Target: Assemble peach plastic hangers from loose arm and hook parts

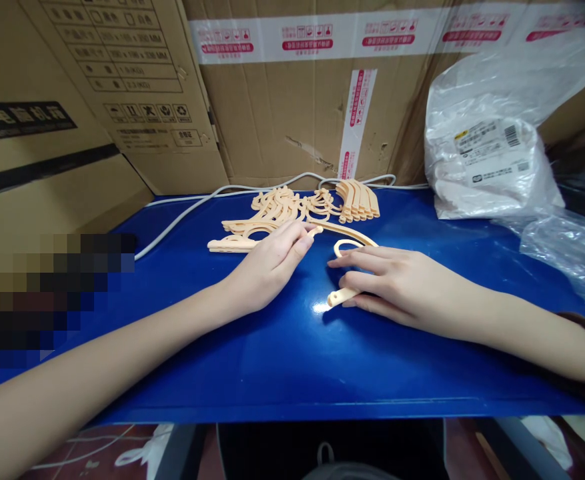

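My left hand [267, 270] pinches a small cream plastic piece [315, 231] between thumb and fingers; only its tip shows. My right hand [402, 287], palm down near the table's middle, is closed on a cream plastic rod [341, 297] with a hole near its visible end. The rest of that rod is hidden under the fingers. Just beyond my right fingertips is a cream loop [339, 248], partly covered by the hand. A long curved cream strip [353, 233] spans between the two hands. Flat cream pieces [232, 245] lie beside my left hand.
Behind my hands on the blue table [272, 373] are a pile of curved cream pieces [279, 202] and a neat stack of channel-shaped ones [359, 200]. A white cable [172, 223] runs along the back. Cardboard boxes [282, 113] stand behind, and plastic bags [492, 160] sit at right.
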{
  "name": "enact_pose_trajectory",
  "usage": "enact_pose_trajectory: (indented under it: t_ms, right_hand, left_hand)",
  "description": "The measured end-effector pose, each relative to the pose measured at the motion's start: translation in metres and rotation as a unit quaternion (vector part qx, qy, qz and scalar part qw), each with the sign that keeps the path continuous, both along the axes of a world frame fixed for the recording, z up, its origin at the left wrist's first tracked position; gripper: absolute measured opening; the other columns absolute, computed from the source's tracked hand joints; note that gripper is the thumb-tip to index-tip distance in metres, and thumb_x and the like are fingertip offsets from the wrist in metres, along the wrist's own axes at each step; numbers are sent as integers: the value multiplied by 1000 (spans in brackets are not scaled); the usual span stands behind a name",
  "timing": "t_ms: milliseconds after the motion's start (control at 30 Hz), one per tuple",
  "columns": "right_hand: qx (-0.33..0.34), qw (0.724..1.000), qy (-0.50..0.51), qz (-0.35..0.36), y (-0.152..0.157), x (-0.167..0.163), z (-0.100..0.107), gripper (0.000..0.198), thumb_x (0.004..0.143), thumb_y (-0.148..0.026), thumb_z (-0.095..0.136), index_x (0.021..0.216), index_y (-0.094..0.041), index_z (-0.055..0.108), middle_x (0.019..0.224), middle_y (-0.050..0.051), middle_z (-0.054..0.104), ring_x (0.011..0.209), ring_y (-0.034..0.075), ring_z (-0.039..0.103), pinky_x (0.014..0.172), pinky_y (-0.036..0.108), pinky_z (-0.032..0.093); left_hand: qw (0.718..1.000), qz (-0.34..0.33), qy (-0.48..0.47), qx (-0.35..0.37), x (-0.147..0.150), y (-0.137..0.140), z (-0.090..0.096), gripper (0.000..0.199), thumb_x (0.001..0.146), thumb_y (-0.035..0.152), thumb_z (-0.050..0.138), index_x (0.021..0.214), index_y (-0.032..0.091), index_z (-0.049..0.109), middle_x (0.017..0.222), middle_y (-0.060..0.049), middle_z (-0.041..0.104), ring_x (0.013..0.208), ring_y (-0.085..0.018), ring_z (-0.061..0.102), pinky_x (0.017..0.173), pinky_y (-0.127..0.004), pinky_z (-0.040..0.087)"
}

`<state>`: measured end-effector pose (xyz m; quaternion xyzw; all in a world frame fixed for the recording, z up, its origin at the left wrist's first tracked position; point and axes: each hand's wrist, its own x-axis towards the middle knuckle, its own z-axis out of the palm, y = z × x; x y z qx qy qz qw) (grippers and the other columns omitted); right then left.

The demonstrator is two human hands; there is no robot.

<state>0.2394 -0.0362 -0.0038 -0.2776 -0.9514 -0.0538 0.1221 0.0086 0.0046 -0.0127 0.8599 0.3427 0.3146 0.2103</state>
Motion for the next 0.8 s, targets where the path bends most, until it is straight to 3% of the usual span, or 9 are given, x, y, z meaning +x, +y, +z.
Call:
enact_pose_trajectory:
  t_ms: [133, 233, 467, 600, 800]
  right_hand:
    - [19, 1000, -1, 9, -2, -1, -1, 31, 101, -31, 38, 98, -19, 66, 122, 10, 64, 106, 22, 66, 89, 38, 55]
    - [37, 999, -3, 15, -3, -1, 0, 33, 101, -31, 36, 98, -18, 66, 120, 11, 66, 106, 21, 66, 88, 37, 56]
    - [55, 993, -34, 103, -13, -5, 2, 33, 101, -23, 35, 94, -15, 66, 114, 12, 67, 105, 21, 64, 82, 33, 57]
    - [52, 990, -34, 128, -25, -10, 3, 31, 101, -20, 36, 93, -15, 65, 112, 12, 68, 103, 21, 64, 80, 32, 56]
    - [41, 983, -27, 177, -45, -18, 8, 31, 100, -19, 37, 89, -17, 66, 105, 11, 69, 98, 20, 64, 82, 33, 53]
  left_hand:
    - [1000, 12, 7, 1, 1, -1, 0, 30, 102, 37, 29, 87, 19, 48, 94, -4, 59, 96, -19, 57, 86, -32, 44]
    - [999, 21, 19, 34, 1, -1, 0, 25, 100, 36, 37, 83, 20, 44, 90, -3, 56, 88, -18, 55, 81, -32, 44]
    - [986, 53, 39, 153, -3, 3, 0, 19, 93, 13, 50, 79, 19, 39, 109, -8, 58, 105, -21, 53, 93, -35, 41]
    - [982, 1, 76, 171, -3, 4, -1, 7, 96, 14, 44, 96, 16, 50, 111, -9, 62, 106, -22, 53, 95, -39, 43]
    - [977, -77, 129, 152, -1, 6, -5, 28, 95, 5, 35, 115, 14, 52, 130, -11, 58, 125, -21, 49, 105, -39, 41]
